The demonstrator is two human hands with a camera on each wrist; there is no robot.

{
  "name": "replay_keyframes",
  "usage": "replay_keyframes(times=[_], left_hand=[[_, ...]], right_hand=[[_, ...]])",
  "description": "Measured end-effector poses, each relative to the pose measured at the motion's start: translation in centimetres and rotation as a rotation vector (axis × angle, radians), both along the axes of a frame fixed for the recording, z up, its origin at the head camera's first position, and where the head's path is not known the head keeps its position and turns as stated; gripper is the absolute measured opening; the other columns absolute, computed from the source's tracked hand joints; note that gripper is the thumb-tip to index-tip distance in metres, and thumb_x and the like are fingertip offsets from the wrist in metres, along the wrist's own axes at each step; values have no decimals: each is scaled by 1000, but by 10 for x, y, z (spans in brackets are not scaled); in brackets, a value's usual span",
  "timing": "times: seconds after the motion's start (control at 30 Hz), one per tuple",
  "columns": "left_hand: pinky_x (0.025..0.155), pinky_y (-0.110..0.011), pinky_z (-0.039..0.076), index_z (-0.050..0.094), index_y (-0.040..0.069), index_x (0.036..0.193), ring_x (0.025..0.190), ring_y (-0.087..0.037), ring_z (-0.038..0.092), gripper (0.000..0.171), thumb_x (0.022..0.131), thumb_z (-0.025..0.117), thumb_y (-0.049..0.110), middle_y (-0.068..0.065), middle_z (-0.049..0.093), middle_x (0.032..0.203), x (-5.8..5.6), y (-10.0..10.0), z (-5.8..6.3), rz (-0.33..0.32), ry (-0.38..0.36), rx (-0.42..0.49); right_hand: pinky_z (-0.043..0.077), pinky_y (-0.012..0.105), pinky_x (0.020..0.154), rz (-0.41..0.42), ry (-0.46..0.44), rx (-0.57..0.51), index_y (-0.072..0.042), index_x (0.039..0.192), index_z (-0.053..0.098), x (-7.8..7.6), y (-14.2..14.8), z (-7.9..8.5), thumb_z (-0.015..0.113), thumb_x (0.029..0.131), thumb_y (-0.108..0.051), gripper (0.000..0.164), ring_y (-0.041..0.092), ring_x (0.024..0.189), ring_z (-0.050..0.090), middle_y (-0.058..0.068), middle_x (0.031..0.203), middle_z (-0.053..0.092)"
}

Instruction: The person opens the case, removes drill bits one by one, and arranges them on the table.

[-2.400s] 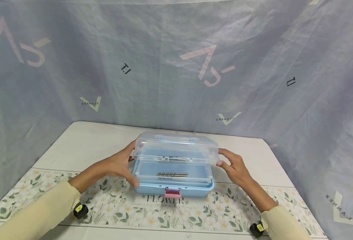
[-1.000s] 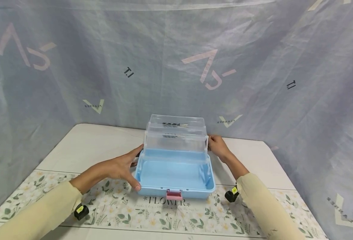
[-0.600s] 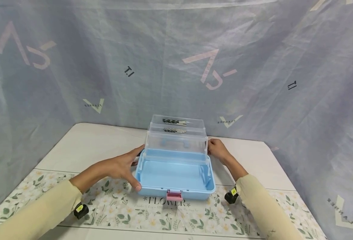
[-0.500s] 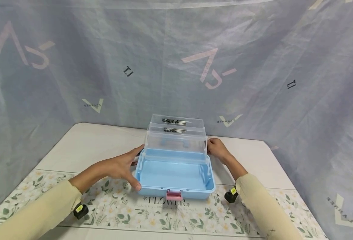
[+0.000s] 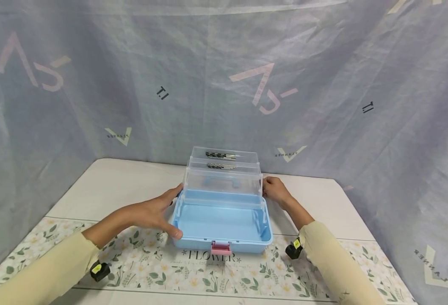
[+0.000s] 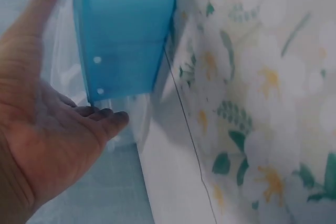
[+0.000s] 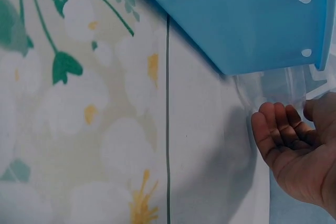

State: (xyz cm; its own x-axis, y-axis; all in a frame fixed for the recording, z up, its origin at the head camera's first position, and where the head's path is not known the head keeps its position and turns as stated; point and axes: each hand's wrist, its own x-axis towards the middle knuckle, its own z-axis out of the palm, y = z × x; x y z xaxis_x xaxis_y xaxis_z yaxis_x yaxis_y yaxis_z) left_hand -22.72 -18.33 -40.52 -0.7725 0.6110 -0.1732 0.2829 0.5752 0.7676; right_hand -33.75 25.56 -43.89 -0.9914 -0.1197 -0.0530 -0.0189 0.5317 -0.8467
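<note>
A light blue plastic toolbox [image 5: 218,245] with a pink latch [image 5: 221,248] stands opened on the table. Its clear trays [image 5: 224,180] are raised in tiers at the back, and two of them hold drill bits [image 5: 221,156]. The blue base is bare inside. My left hand [image 5: 153,214] spans the box's left side, thumb at the front left rim and fingers spread toward the back. In the left wrist view those fingers lie beside the blue end wall [image 6: 123,35]. My right hand [image 5: 277,190] holds the clear lid [image 7: 273,85] at the back right, fingers curled at its edge.
A floral runner [image 5: 193,279] with printed lettering crosses the white table [image 5: 121,182] under the front of the box. Grey printed cloth [image 5: 224,84] hangs behind and at both sides, close to the table's back edge.
The clear lid has swung back and the trays with the drill bits have risen rearward, opening the base. My right hand has moved to the back right; my left thumb has shifted slightly inward.
</note>
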Motion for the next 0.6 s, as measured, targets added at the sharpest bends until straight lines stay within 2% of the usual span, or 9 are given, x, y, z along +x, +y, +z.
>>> replay_keyframes(times=[0.07,0.13,0.27,0.37,0.47,0.6], left_hand=[[129,-85,27,-15,16,182,174,-59,6,150,89,93,64,-24,-10,190,5,5,1,56,22,-17],[128,-85,28,-14,17,182,174,-57,8,148,89,89,69,-24,-5,190,10,12,-1,123,49,-36],[127,-84,33,-11,15,182,173,-57,15,150,86,87,77,-27,4,189,18,25,-13,221,103,-74],[124,-83,38,-10,16,183,172,-57,22,149,86,85,79,-29,7,189,22,30,-23,269,101,-79],[123,-83,40,-13,21,182,171,-57,24,147,88,83,80,-27,6,189,25,35,-29,309,74,-62],[123,-83,40,-19,26,181,171,-56,23,150,86,83,82,-24,1,190,28,40,-32,351,51,-38]], right_hand=[[54,24,70,-3,5,2,10,116,69,0,0,0,43,122,-17,39,11,79,61,3,88,66],[54,24,70,1,16,8,11,118,69,1,1,1,43,122,-18,40,11,79,61,4,89,67],[55,24,70,-2,31,26,10,118,70,2,3,0,44,122,-19,39,10,78,62,4,89,67],[55,24,70,-4,56,64,8,117,70,1,5,0,47,121,-20,36,11,77,65,7,89,71],[59,25,74,-12,107,99,8,123,71,-1,6,3,51,119,-21,35,17,84,72,16,100,76],[66,32,87,-49,208,88,7,135,71,-6,10,16,58,119,-25,38,33,105,78,27,123,76]])
